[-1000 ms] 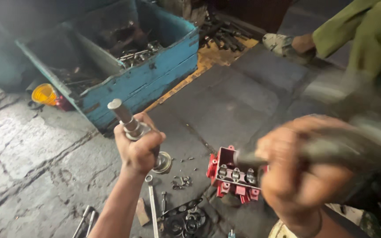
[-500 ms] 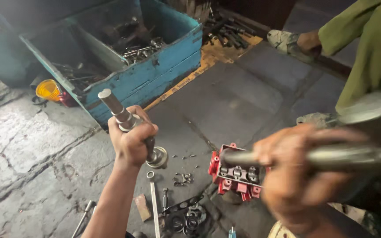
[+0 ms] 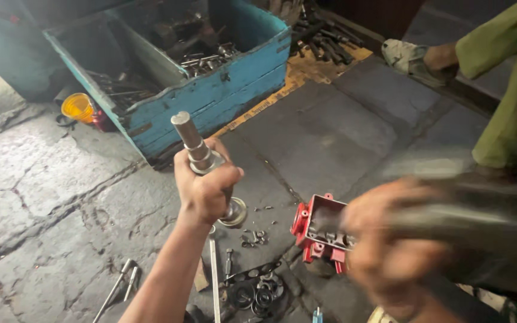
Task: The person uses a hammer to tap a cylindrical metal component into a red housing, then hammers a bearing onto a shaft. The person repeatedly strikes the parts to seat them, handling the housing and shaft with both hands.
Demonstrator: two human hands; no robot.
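Steel shaft (image 3: 201,160), stepped and greasy, sits in the left hand (image 3: 204,188): grip wrapped fully closed round its mid section, bare end sticking up and tilted toward the top left, flanged end (image 3: 234,212) poking out below the fist, above the floor. Long axis runs upper left to lower right, near upright.

Right hand (image 3: 390,245) is nearer the camera, blurred, closed round a dark bar-like tool (image 3: 468,212) lying roughly horizontal, off to the right of the shaft, well apart from it.

Red housing (image 3: 318,230) sits on the floor between the two hands, small bolts (image 3: 252,236) and rings (image 3: 255,293) beside it.

Behind: blue wooden parts crate (image 3: 210,90), yellow-orange cup (image 3: 78,107) at its left. Other person's green sleeve (image 3: 510,72) at right. No readable labels.
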